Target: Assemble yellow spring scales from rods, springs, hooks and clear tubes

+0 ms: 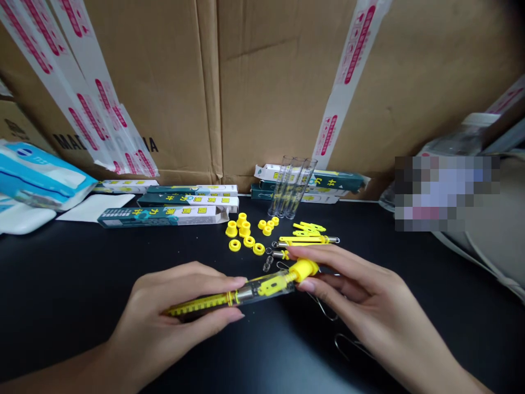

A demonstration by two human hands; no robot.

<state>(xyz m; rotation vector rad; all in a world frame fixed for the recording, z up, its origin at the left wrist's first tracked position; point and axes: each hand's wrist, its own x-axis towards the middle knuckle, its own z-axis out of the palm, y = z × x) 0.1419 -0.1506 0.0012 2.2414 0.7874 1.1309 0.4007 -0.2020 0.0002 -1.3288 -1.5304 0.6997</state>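
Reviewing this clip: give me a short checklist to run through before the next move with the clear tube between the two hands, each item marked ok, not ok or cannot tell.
1. Both hands holding the assembly: ok. The left hand holds the yellow graduated strip; the right hand holds the yellow cap.
2. Cap on the end of the clear plastic tube: ok.
3. Spring inside the tube: cannot tell; none is clearly visible there.
4. Wire hook clear of the right hand: not ok, it lies directly beneath that hand.
5. Yellow rings apart from the hands: ok.
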